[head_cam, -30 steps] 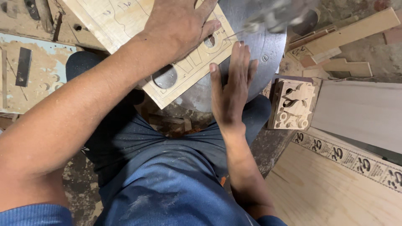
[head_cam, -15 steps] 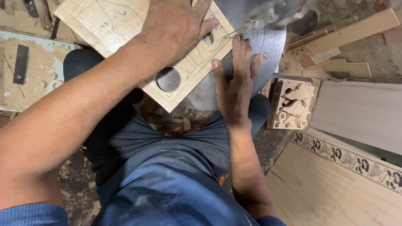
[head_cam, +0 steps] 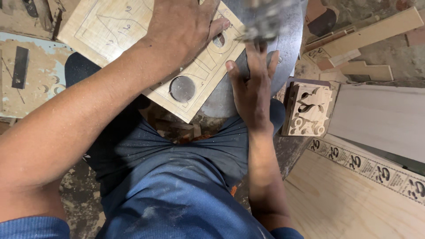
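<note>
On the round grey metal counter [head_cam: 290, 42] right under my camera lies the wooden panel [head_cam: 110, 26], a pale, flat rectangular board with pencilled outlines drawn across it and some handwritten marks I can't make out. I see two round holes cut through it: a larger one [head_cam: 182, 88] near the corner closest to me, showing dark grey underneath, and a smaller one [head_cam: 218, 40] further up, ringed by a pencilled circle. The panel's near corner juts out past the counter's edge, above the lap in blue trousers [head_cam: 177, 194].

The left hand [head_cam: 186, 31] is spread flat, palm down, pressing on the panel, its thumb lying just beside the smaller hole. It grips nothing; it only bears down. The right hand [head_cam: 252, 88] lies open too, fingers straight and together, touching the panel's right edge and resting on the grey metal. Just above its fingertips there's a blurred grey shape [head_cam: 265, 20]; I can't tell what it is.

Off to the right, a small carved wooden block [head_cam: 307, 110] with pierced scrollwork stands beside a plain pale board [head_cam: 380, 117], and a strip with dark scroll patterns [head_cam: 372, 170] runs below them. No containers show here.
</note>
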